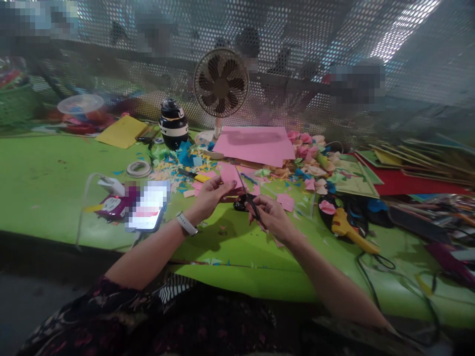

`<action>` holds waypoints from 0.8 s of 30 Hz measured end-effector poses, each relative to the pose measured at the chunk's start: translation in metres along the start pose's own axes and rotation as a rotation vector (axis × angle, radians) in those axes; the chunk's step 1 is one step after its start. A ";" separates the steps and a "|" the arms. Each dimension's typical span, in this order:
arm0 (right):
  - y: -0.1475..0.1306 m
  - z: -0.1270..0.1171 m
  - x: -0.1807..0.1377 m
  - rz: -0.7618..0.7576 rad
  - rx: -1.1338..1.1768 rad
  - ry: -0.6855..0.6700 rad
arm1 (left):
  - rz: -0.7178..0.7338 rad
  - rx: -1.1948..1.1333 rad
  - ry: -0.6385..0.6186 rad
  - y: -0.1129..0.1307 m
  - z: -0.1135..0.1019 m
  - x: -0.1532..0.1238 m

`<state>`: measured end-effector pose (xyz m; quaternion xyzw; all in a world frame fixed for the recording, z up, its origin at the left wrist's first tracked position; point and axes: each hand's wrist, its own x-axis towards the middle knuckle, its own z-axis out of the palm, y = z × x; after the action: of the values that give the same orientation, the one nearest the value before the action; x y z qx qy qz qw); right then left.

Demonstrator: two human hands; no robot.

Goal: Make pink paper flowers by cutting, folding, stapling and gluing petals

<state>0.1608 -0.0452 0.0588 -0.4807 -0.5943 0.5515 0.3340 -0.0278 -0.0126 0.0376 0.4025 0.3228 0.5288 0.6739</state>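
Note:
Between the thumb and fingers of my left hand is a piece of pink paper, held up above the table. My right hand is closed around the handles of a pair of scissors, whose blades point up and away beside the paper's right edge. Whether the blades touch the paper I cannot tell. Just behind the hands, a yellow-and-black utility knife lies among paper scraps. A small black object sits below the paper, partly hidden by my fingers.
On the green table, a lit phone leans at left near a white tape roll. Behind stand a black bottle, a fan and pink sheets. Rightward are paper flowers and a yellow glue gun with its cord.

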 end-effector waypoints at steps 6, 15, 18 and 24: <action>0.000 0.000 0.000 0.004 0.005 0.012 | 0.026 0.004 0.056 0.002 0.000 0.001; 0.001 0.002 -0.001 0.037 -0.035 -0.026 | 0.092 -0.001 0.141 0.004 -0.004 0.005; 0.003 0.002 0.000 0.023 -0.049 -0.016 | 0.094 0.024 0.109 0.002 -0.004 0.005; 0.012 0.000 0.002 0.001 -0.069 -0.016 | 0.082 0.021 0.074 0.002 -0.003 0.003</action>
<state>0.1627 -0.0440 0.0472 -0.4880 -0.6151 0.5347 0.3123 -0.0303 -0.0089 0.0378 0.4027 0.3364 0.5670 0.6350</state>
